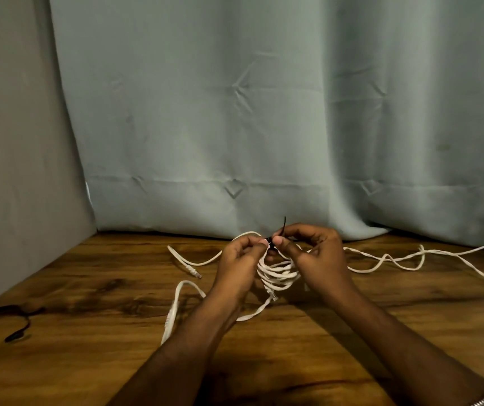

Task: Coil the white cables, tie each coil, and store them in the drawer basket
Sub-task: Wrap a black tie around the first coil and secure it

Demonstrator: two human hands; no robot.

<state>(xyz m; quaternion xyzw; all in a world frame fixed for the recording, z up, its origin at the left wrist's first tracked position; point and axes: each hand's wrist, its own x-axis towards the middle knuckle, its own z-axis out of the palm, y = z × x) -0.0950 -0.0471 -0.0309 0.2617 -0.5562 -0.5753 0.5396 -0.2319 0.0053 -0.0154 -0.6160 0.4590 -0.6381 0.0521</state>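
From the head view, both hands met at the top of the white coil point(277, 275), which hung between them above the wooden table point(88, 332). The left hand point(242, 256) and the right hand point(312, 249) each pinched the black tie point(280, 230) where it crossed the bundled loops, its free tail sticking up above the coil. The step looked like cinching the tie; doing it well probably meant keeping the loops gathered tight in one bundle while the tail was drawn through (slack there would let strands slip out). Another white cable point(404, 260) trailed away to the right of the coil, and a loose end with its connector point(194, 272) lay left of the coil, both apart from the hands. No drawer basket showed
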